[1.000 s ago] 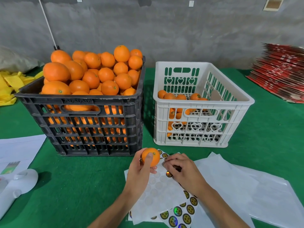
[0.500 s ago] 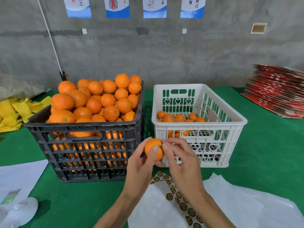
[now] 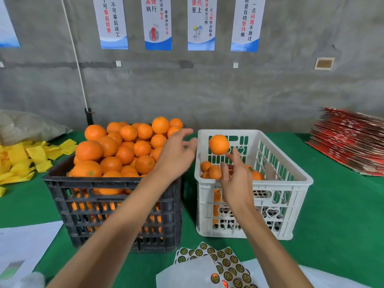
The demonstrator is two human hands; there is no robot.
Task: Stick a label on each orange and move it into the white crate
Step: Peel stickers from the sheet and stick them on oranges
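Observation:
An orange [image 3: 218,144] is in mid-air above the white crate [image 3: 278,183], free of both hands. My left hand [image 3: 176,154] hovers over the right edge of the black crate [image 3: 112,204], fingers spread and holding nothing. My right hand [image 3: 234,179] is raised in front of the white crate's near wall, fingers open, just below the airborne orange. Several oranges [image 3: 212,170] lie inside the white crate. The black crate is heaped with oranges [image 3: 124,150]. A sheet of round labels [image 3: 226,265] lies on the green table in front.
White backing sheets [image 3: 187,273] lie around the label sheet. Paper sits at the left front [image 3: 27,244]. Yellow cloth pieces [image 3: 22,161] lie at the left. A stack of red cardboard [image 3: 351,142] is at the right. A grey wall with posters stands behind.
The orange left my hands and now flies above the white crate. Both hands rose from the label sheet and opened. The view tilted upward.

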